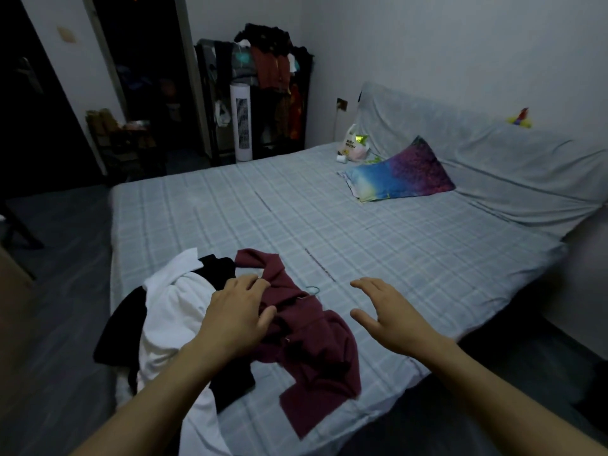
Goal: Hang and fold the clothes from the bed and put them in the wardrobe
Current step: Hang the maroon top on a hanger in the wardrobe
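Observation:
A small heap of clothes lies at the near corner of the bed [378, 245]: a maroon garment [316, 350], a white garment [171, 324] and a black garment [121, 327] that hangs over the edge. My left hand [237, 311] rests on the heap where the maroon and white cloth meet, fingers spread and slightly bent. My right hand [385, 311] hovers open above the bare checked sheet, to the right of the maroon garment, holding nothing. The open wardrobe rack [263, 93] stands across the room, full of hanging clothes.
A colourful pillow [401, 172] and a small plastic bag [352, 146] lie near the headboard. A thin teal hair tie [312, 288] sits on the sheet beside the maroon garment. A white tower fan [241, 123] stands in front of the rack. Dark floor surrounds the bed.

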